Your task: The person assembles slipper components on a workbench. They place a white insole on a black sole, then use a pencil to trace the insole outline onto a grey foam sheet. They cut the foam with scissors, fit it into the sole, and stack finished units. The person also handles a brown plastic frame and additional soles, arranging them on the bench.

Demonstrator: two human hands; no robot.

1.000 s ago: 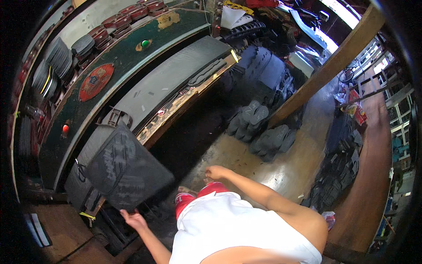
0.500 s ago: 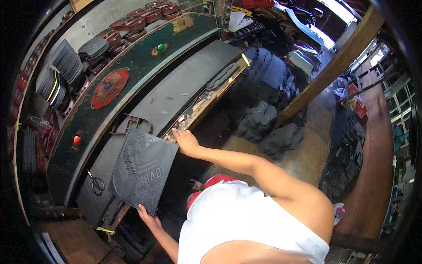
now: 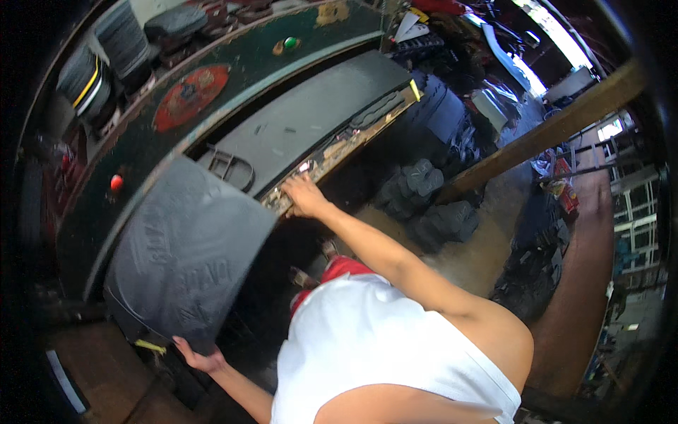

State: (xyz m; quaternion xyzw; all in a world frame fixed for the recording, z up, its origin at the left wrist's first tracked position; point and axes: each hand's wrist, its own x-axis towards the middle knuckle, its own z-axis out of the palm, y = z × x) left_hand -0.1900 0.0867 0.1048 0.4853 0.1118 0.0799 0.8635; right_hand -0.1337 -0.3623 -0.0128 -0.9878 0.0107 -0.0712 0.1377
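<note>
A dark grey rubber sheet (image 3: pixel 191 240) with raised lettering is tilted up over the left part of the long padded bed (image 3: pixel 311 99). My left hand (image 3: pixel 201 357) grips its lower corner, thumb on the near side. My right hand (image 3: pixel 307 196) lies on the bed's worn front ledge, fingers stretched over small scraps and apparently holding nothing. Just beyond the sheet's upper edge sits a dark, curved cutting die (image 3: pixel 232 168) on the bed.
Behind the bed stands a green press beam (image 3: pixel 247 71) with a red plate, a green button (image 3: pixel 290 43) and a red button (image 3: pixel 116 182). Stacked dark sole-shaped pieces (image 3: pixel 120 35) stand behind it. Heaped dark cut pieces (image 3: pixel 445 219) lie right, near a slanting wooden post (image 3: pixel 551 131).
My left hand has lifted the rubber sheet and brought it closer and leftward, covering the scissors seen earlier on the bed. My right hand stays on the ledge.
</note>
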